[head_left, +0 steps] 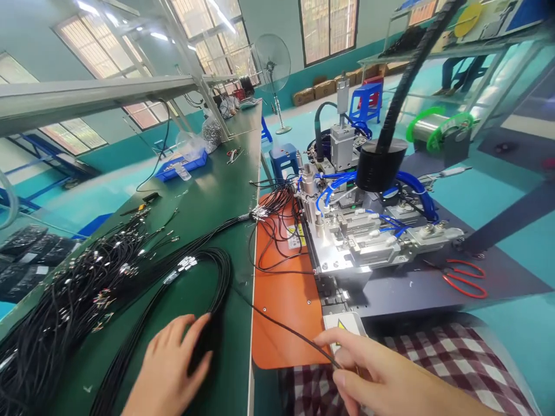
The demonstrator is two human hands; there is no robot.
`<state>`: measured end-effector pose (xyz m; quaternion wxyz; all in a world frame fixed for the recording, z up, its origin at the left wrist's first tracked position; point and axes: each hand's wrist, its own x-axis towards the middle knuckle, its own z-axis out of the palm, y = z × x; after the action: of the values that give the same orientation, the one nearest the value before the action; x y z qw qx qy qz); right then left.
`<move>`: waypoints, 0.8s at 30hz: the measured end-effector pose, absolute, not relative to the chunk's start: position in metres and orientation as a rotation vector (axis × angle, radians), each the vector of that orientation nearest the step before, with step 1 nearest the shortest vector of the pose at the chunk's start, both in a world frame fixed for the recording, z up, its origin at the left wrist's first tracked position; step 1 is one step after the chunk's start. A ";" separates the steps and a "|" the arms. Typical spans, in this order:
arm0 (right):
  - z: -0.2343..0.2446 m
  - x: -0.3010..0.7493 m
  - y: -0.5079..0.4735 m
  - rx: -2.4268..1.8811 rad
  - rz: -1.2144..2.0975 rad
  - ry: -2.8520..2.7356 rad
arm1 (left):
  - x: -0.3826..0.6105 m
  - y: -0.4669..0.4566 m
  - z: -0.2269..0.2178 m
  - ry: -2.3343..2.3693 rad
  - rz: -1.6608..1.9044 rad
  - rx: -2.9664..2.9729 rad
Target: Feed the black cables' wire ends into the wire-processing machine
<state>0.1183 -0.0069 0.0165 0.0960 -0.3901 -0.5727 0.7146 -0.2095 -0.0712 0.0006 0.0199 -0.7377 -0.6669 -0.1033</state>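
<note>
My right hand (359,364) pinches a thin black cable (286,330) above the front of the orange plate (281,312). That cable runs back to the left toward a looped bundle of black cables (223,271) on the green table. Over the near side of this loop is my left hand (173,358), its fingers spread and its fingertips at the bundle's edge. Whether they touch it I cannot tell. Beside them lies a large heap of black cables (56,318) with pale connector ends. Another cable bundle (217,227) stretches toward the machine.
On the right stands a metal machine (368,231) with blue air tubes and a black extraction hose (403,75). Red-handled scissors (466,277) lie on its dark base. A blue tray (182,164) sits farther along the green table (217,190). A checkered cloth (451,358) covers my lap.
</note>
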 end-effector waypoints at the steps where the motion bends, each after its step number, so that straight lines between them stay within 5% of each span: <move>1: 0.020 0.119 -0.006 -1.182 2.063 -1.695 | -0.188 -0.068 -0.004 -2.008 -0.334 -2.377; 8: -0.006 0.140 0.003 -1.131 1.859 -1.503 | -0.070 -0.026 -0.007 -1.616 -0.603 -2.785; 15: -0.003 0.151 0.012 -1.191 1.724 -1.303 | -0.049 -0.014 -0.016 -1.700 -0.661 -2.944; 24: -0.011 0.161 0.026 -1.200 1.741 -1.217 | -0.028 -0.001 -0.016 -2.140 -1.186 -3.050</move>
<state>0.1606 0.0265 -0.0111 0.3439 -0.4620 -0.4683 0.6700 -0.0279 -0.0011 -0.0156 -0.3746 -0.7232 -0.5074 -0.2813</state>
